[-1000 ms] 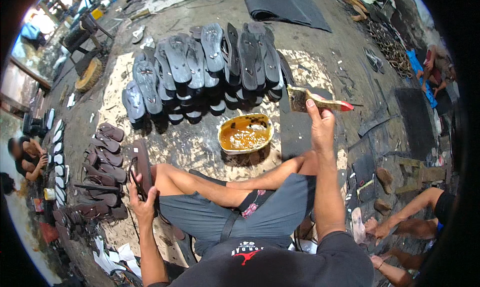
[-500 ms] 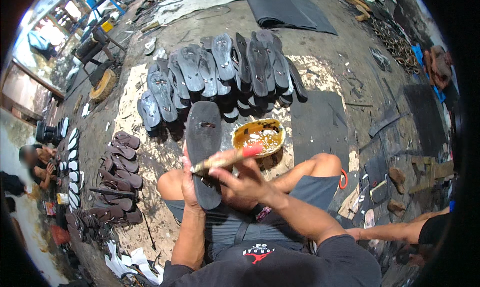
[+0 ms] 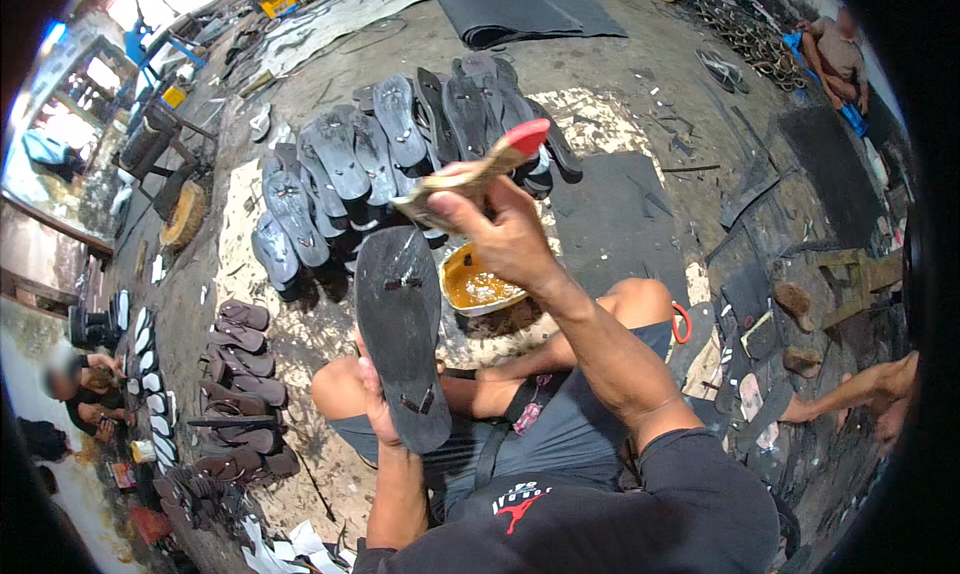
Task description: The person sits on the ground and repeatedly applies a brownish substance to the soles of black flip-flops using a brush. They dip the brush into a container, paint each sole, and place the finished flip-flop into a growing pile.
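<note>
My left hand (image 3: 378,404) is closed round the edge of a dark sandal sole (image 3: 395,314), holding it upright over my lap. Strap fixings show in its holes near both ends. Above it, my right hand (image 3: 510,234) grips a flat paintbrush (image 3: 522,142) with a red end, lifted clear of the sole. A tub (image 3: 488,310) of amber, glue-like liquid stands just beyond my lap, partly hidden by my right hand. Past the sole, several dark grey soles (image 3: 333,154) lie in overlapping rows, some with shiny wet patches.
Brown sandals (image 3: 245,364) are lined up at the left. A black rubber sheet (image 3: 610,219) lies right of the tub, and a folded dark sheet (image 3: 520,14) lies far ahead. Scissors with an orange handle (image 3: 682,323) rest by my right knee. Other people sit at both sides.
My right hand has raised the brush off the sole, moving it up and away past the sole's far end. The sole has shifted slightly nearer me, still in my left hand.
</note>
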`<state>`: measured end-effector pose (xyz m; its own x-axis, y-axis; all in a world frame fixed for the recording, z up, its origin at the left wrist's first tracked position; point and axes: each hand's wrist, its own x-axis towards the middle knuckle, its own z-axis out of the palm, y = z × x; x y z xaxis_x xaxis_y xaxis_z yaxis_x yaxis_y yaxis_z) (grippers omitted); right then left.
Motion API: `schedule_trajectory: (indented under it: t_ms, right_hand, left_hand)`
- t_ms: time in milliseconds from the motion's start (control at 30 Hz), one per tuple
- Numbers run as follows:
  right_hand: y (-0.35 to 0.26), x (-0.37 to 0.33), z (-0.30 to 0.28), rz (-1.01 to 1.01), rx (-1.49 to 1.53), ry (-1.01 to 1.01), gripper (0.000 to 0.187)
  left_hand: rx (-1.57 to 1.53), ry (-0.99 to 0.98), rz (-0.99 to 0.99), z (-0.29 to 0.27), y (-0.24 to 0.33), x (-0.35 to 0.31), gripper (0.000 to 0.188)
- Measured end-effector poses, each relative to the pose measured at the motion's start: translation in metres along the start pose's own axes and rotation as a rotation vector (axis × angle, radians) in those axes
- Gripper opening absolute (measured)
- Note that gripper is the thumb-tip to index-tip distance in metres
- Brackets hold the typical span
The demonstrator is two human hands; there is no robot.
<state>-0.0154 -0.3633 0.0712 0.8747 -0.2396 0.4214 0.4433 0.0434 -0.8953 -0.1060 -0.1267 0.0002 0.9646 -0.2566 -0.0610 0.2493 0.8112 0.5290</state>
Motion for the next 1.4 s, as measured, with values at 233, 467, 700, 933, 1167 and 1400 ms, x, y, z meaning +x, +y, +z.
schedule_trajectory:
  t_ms: [233,467,700,933,1167,1400]
  right_hand:
    - [0.005,-0.093,0.04,-0.006,0.014,-0.27,0.024]
    - [-0.027,-0.129,0.033,0.096,0.159,-0.231,0.028]
    - [0.034,-0.02,0.022,-0.511,-0.43,-0.242,0.033]
    - [-0.034,-0.131,-0.025,0.354,-0.045,-0.171,0.028]
    - [-0.062,-0.101,-0.055,0.154,-0.149,0.223,0.025]
    - [-0.002,-0.114,-0.118,0.326,-0.279,0.5,0.031]
  left_hand:
    - [0.155,0.061,0.187,0.034,0.006,0.058,0.055]
    - [-0.028,0.076,0.106,0.037,0.013,0.089,0.051]
    - [-0.159,0.158,-0.152,0.031,-0.045,0.056,0.051]
    - [-0.188,-0.009,-0.272,-0.02,-0.032,0.155,0.056]
    - [0.246,0.258,-0.093,-0.022,0.035,0.295,0.063]
    - [1.356,0.631,0.495,-0.184,0.164,0.026,0.049]
